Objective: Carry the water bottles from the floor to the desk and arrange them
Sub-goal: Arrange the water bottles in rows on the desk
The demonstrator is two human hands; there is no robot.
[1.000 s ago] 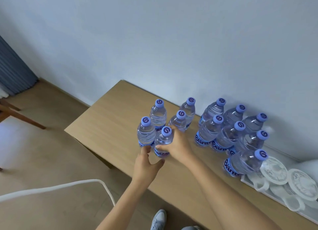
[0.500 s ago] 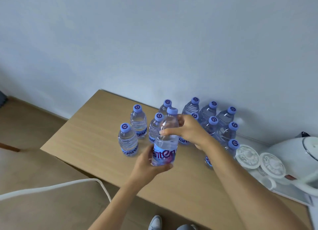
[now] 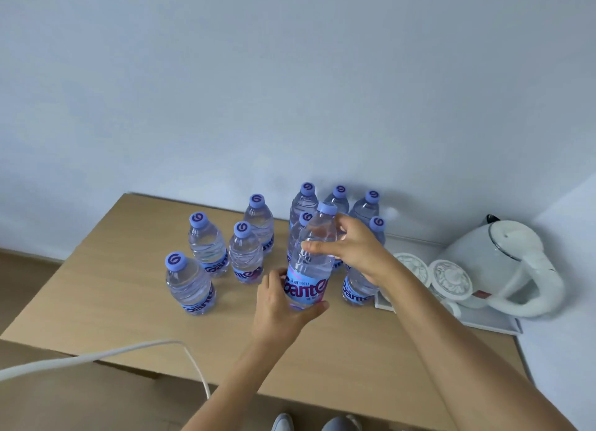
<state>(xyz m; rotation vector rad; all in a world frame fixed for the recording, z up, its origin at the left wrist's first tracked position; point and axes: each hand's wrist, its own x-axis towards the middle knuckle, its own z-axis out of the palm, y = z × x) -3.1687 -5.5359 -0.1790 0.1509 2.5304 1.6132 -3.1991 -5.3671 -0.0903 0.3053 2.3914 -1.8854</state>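
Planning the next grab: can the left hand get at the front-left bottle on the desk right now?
Probably not yet: the left hand grips the base of the held bottle. Otherwise the front-left bottle stands apart from the others, nothing blocking it.

Clear glossy plastic bottles (image 3: 311, 263) (matt lilac caps) on a matt wood-look desk (image 3: 106, 301); glossy white kettle (image 3: 483, 263).

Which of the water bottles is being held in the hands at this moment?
The front-centre bottle, label facing the camera: the left hand grips its base, the right hand its shoulder. The other bottles stand untouched on the desk.
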